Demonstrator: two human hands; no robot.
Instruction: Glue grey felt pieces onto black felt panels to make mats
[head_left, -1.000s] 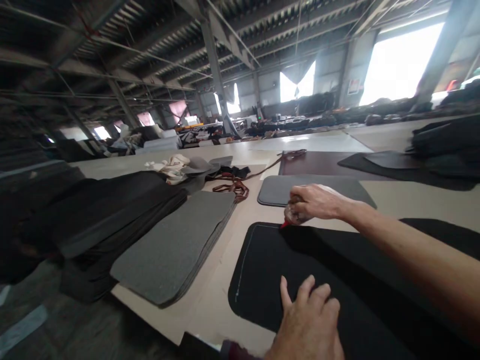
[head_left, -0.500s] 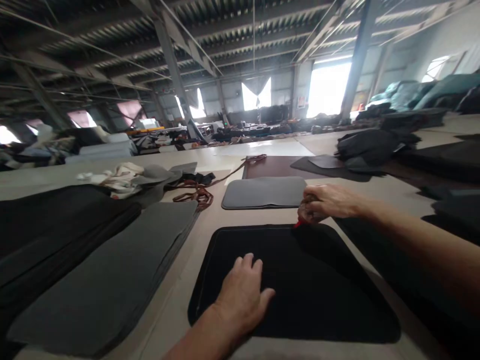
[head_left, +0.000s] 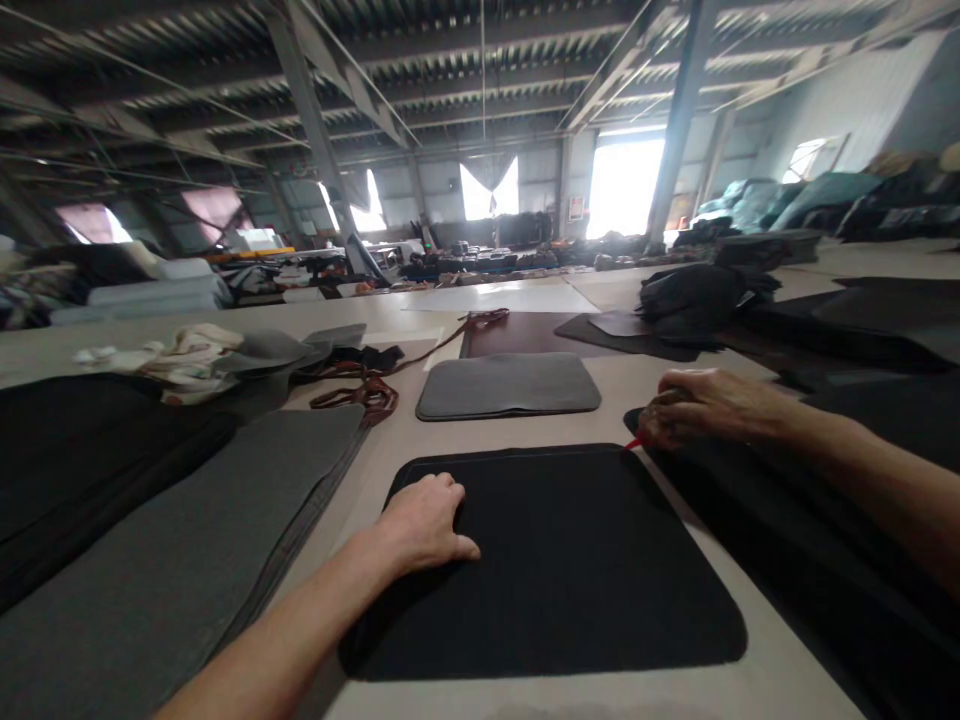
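A black panel (head_left: 555,560) with rounded corners lies flat on the pale table (head_left: 540,700), a thin line running along its far edge. My left hand (head_left: 424,520) rests on the panel's left part, fingers spread. My right hand (head_left: 679,410) is closed round a small red tool (head_left: 634,441), most of which the fingers hide. The red tip meets the panel's far right corner. Beyond the panel is a smaller grey piece (head_left: 510,385), also round-cornered.
Grey sheets (head_left: 187,540) are stacked at the left, near brown straps (head_left: 379,397) and cream cloth (head_left: 195,355). Dark material (head_left: 795,520) lies under my right forearm. A dark bundle (head_left: 694,300) and a brown sheet (head_left: 517,335) are farther back.
My right hand has moved right along the panel's far edge to its corner with the red tool. My left hand has shifted left and farther up the panel. The view has turned slightly right.
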